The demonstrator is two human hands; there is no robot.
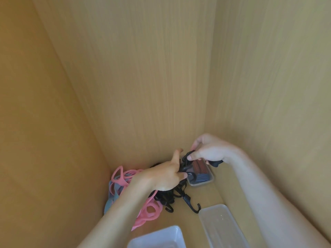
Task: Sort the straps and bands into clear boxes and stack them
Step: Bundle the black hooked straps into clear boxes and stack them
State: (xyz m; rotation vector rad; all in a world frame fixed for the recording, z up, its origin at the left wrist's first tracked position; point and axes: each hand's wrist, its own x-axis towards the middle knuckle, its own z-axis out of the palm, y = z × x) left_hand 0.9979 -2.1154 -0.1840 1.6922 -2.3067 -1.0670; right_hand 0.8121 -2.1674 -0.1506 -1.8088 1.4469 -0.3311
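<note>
Both hands (left [165, 176], right [208, 151]) grip black hooked cord [186, 162] above clear box [202, 173].

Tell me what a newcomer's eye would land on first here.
Both hands meet low in the corner of a wooden cabinet: the left hand and right hand grip a tangle of black hooked cords between them. Left of it lies a bright heap of pink bands. Just behind the hands, a clear box already holds striped straps.
</note>
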